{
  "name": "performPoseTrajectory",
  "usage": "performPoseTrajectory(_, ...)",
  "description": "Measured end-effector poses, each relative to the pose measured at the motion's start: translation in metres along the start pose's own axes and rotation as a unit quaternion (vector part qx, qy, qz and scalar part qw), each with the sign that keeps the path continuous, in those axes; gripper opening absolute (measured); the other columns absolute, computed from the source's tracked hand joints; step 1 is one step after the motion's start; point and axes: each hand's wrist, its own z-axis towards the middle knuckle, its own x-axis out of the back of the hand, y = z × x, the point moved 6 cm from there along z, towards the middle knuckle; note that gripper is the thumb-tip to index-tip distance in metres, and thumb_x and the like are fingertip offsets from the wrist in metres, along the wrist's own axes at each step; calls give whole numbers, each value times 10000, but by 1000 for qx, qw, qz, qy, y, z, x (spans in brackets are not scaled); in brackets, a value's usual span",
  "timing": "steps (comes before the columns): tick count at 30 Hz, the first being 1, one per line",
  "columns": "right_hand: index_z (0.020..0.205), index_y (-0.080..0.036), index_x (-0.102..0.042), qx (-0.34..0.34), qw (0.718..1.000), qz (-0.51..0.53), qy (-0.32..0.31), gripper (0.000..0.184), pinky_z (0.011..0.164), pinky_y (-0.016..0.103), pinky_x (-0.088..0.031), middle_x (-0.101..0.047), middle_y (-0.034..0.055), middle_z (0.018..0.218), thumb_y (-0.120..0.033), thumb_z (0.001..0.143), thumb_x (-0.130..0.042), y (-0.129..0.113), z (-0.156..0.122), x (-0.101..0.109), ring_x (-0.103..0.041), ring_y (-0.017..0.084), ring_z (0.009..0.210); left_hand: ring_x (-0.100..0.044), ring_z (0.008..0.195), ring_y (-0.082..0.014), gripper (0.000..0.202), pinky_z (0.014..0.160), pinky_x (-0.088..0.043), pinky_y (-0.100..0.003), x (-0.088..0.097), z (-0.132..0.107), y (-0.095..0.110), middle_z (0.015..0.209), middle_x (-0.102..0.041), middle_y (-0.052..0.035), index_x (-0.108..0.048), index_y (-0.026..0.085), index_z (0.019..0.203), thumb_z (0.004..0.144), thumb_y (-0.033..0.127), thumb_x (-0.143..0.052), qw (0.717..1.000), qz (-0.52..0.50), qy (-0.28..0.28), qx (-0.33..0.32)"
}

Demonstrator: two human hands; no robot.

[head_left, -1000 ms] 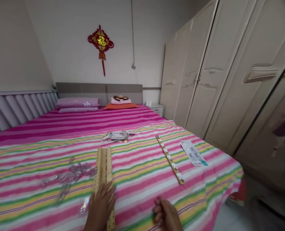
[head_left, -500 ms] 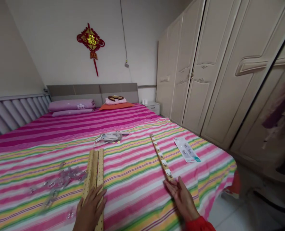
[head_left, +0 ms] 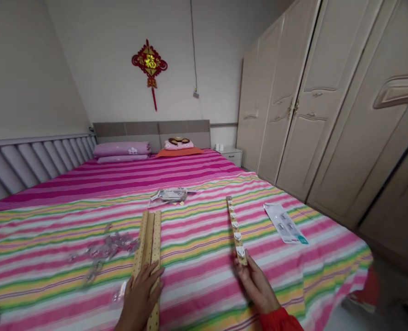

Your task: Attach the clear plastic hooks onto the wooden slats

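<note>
My right hand grips the near end of a narrow wooden strip, thumb on its right side and fingers at its left. A row of several white hooks runs along this strip, which points away from me. Further left, my left hand lies with its fingers spread across wooden strips with rows of small holes, set side by side on the striped sheet. Left of those strips is a loose scatter of small clear plastic pieces, too blurred to make out fully.
A blister card lies right of the hook strip. Beyond the perforated strips is a clear plastic package. Pillows rest by the headboard. Wardrobes line the right, and the bed's edge drops off there.
My right hand has closed on the near end of the hook strip, which has turned slightly and seems a little raised. My left hand stays on the perforated strips. The view has shifted left.
</note>
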Motion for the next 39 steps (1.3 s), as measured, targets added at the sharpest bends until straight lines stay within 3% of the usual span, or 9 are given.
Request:
performPoseTrajectory(5,859,-119,-700,-9,998,-57,-22,235,576,164,-564,-731,45,776,-130,640,-787,45,-17,-31,-680,120,629,-433,1275,-262,387,1090,-274,-456,12,-3,12,1293,-577,-56,-672,240,1082,786,419,-500,975,-215,34,49)
performPoseTrajectory(7,905,-140,-704,-19,995,-91,-45,260,627,190,-568,-727,33,821,-141,656,-778,68,-23,-49,-666,112,637,-471,1244,-245,458,1085,-309,-409,18,-10,25,1281,-584,-72,-642,214,1129,799,486,-478,929,-359,34,88)
performPoseTrajectory(10,969,-154,-700,-48,982,-149,-102,266,656,229,-560,-714,28,825,-184,708,-744,106,-27,-83,-644,117,658,-512,1205,-248,590,991,-425,-389,22,-18,49,1329,-540,-83,-556,217,1238,798,592,-437,816,-559,-8,147)
performPoseTrajectory(12,1008,-156,-692,-70,971,-183,-139,294,639,219,-540,-714,37,849,-212,723,-735,132,-25,-105,-636,118,676,-495,1217,-251,628,976,-432,-360,33,-17,57,1343,-521,-92,-543,210,1244,752,600,-519,786,-598,21,154)
performPoseTrajectory(16,1034,-173,-688,-95,948,-249,-173,369,546,186,-485,-726,44,895,-260,685,-766,183,-9,-137,-633,121,660,-573,1070,-244,536,908,-444,-323,59,-3,40,1118,-646,-107,-603,169,1096,749,572,-545,778,-591,144,157)
performPoseTrajectory(21,1085,-188,-676,-84,918,-334,-194,462,570,239,-486,-727,56,967,-323,655,-781,234,14,-161,-651,170,709,-570,731,-185,402,670,-449,-281,77,9,-17,730,-603,-23,-580,178,779,789,565,-468,790,-540,229,179)
performPoseTrajectory(28,1022,-183,-717,-93,887,-370,-262,458,646,276,-494,-737,79,941,-384,617,-790,285,21,-191,-652,198,763,-534,628,-184,448,621,-431,-299,86,6,-93,596,-558,-14,-534,201,627,831,557,-352,803,-444,325,228)
performPoseTrajectory(34,1015,-187,-720,-85,870,-414,-252,449,476,217,-439,-729,43,789,-384,617,-782,286,30,-181,-586,136,575,-558,1069,-227,416,939,-399,-342,83,24,-117,1112,-639,-117,-605,174,1042,862,462,-365,811,-432,338,204)
performPoseTrajectory(39,994,-177,-729,-78,844,-465,-258,495,410,192,-419,-713,30,727,-409,565,-809,266,29,-177,-541,118,526,-581,970,-211,426,856,-431,-321,90,60,-115,1011,-647,-84,-568,197,1052,855,519,-371,791,-492,308,192)
